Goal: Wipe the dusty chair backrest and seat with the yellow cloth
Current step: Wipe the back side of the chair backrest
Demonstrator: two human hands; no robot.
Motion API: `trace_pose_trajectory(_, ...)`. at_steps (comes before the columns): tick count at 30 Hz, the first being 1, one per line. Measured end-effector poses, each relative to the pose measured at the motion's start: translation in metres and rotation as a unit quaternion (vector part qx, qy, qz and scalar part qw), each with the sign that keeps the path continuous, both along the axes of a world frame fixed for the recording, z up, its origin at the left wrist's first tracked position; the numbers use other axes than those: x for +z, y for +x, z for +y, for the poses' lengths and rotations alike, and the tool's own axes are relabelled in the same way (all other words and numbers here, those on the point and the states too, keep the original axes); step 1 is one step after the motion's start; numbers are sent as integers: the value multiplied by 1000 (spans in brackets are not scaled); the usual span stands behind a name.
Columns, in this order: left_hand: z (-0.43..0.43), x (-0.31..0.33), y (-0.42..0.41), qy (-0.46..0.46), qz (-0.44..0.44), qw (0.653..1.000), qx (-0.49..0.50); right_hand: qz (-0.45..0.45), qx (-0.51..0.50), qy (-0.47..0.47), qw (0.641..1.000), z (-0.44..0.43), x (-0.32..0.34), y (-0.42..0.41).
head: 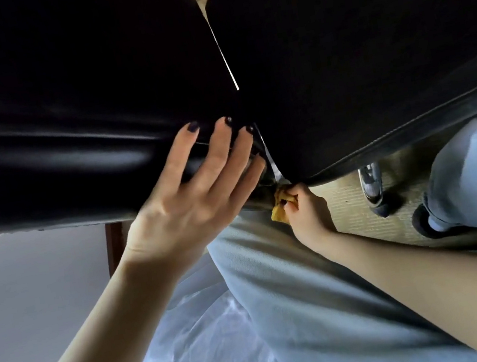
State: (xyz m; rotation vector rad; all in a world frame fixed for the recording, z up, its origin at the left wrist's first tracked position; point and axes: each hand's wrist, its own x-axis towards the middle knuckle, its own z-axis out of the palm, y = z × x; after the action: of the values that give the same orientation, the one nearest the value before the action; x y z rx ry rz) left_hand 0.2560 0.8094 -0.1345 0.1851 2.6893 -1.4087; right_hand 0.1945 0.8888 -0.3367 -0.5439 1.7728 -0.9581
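Note:
A black leather chair fills the top of the view: its backrest (59, 100) on the left, its seat (368, 58) on the right, a narrow gap between them. My left hand (192, 195) rests flat with spread fingers on the backrest's lower edge, beside the gap. Below the seat's front corner my right hand (305, 210) grips a bunched yellow cloth (279, 208), pressed up against the underside where seat and backrest meet. Most of the cloth is hidden inside the fist.
My legs in light grey trousers (297, 297) stretch below the chair. A chrome chair leg with a dark caster (373, 190) stands on a beige woven floor (349, 209) at right. A pale wall (29, 295) and a dark wooden post (114, 246) are at left.

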Motion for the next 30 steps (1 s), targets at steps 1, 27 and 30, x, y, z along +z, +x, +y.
trace_pose_trajectory(1, 0, -1, 0, 4, 3, 1000, -2, -16, 3, 10, 1000, -3, -2, 2)
trace_pose_trajectory(27, -2, -3, 1, 15, 21, 1000, 1, -10, 81, -290, 954, 37, 51, -28)
trace_pose_trajectory(30, -3, -4, 3, 12, 21, 1000, 3, 32, 52, -175, 983, 40, 14, -26)
